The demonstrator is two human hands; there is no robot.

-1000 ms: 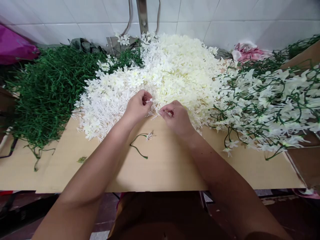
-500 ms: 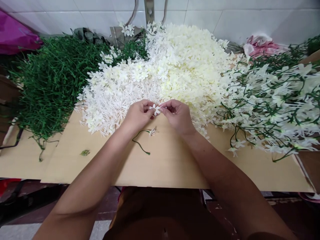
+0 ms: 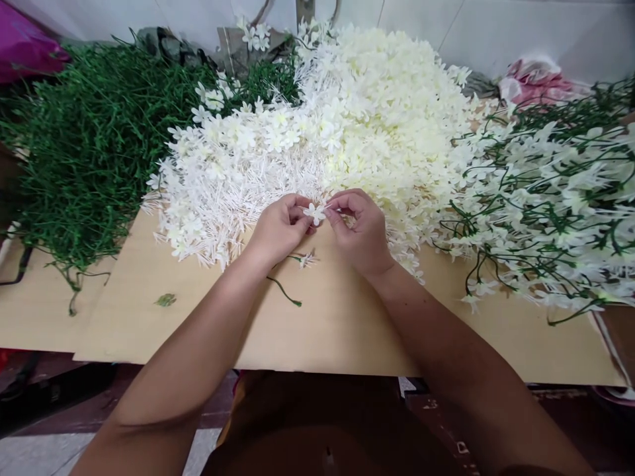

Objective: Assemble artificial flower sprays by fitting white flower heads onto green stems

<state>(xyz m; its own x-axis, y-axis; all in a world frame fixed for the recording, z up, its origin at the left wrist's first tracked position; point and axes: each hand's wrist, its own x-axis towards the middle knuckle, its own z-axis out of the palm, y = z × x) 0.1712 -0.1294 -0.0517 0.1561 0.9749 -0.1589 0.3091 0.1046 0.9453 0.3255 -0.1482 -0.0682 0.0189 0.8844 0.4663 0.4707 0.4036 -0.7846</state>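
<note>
A small white flower [image 3: 314, 213] is between my two hands, over the near edge of the flower pile. My left hand [image 3: 286, 223] pinches it from the left. My right hand [image 3: 358, 228] is closed at its right side, thumb and forefinger together on a thin white piece. On the cardboard [image 3: 337, 324] below lies a green stem [image 3: 285, 291] with a small white tip, partly hidden by my left wrist. Beyond my hands a heap of white stamen-like pieces [image 3: 218, 192] meets a heap of pale yellow-white blossoms [image 3: 397, 119].
Green stems [image 3: 94, 132] are piled at the left. At the right lie assembled white flowers [image 3: 555, 205] on green stems. A small green scrap [image 3: 165, 299] rests on the cardboard. Behind are a purple bag [image 3: 30, 46], a pink and white cloth [image 3: 538, 82] and a tiled wall.
The view has shifted slightly. My right hand has drawn a little away from the flower, with the thin white piece now more visible at its fingertips. My left hand still holds the flower.
</note>
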